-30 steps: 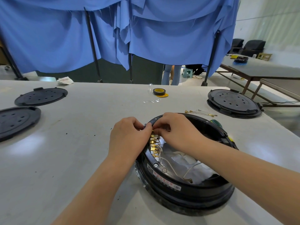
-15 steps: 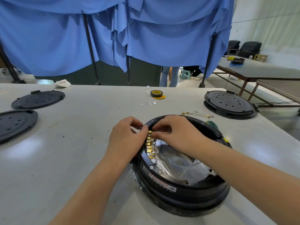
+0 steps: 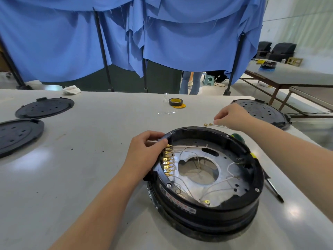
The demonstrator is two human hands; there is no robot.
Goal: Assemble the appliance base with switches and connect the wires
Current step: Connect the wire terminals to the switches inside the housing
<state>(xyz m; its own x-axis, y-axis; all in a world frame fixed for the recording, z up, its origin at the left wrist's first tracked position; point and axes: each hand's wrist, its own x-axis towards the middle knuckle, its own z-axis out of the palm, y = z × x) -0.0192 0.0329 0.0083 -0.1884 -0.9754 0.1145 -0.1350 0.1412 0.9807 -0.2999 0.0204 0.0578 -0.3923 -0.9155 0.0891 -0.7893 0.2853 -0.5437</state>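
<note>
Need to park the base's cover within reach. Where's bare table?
Widest bare patch: left of the appliance base, between left hand and two black covers. Crowded on the right: right hand, loose wires, screwdriver.

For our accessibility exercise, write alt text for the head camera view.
A person's left hand grips the rim of a round black appliance base on a grey table, beside a row of brass terminals. The right hand reaches to loose wires behind the base.
</note>
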